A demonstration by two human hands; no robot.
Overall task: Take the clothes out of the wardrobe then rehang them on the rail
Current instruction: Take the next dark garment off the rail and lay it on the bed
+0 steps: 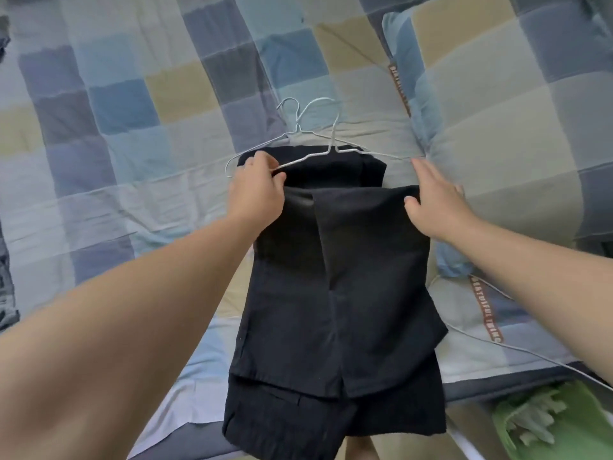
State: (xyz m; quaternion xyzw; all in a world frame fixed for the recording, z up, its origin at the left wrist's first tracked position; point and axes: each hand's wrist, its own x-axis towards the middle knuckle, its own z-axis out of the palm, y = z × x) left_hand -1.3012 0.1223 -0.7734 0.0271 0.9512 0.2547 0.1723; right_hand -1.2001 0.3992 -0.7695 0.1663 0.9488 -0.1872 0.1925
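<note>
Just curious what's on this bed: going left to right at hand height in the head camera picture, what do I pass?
left hand pinching a hanger → black trousers → right hand → pillow

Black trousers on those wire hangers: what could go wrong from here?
The left hand pinches only one end of the wire hangers, so a lift may tilt them and the black trousers, merely draped over, could slide off. The right hand lies flat, gripping nothing. The two hooks cross and might tangle.
</note>
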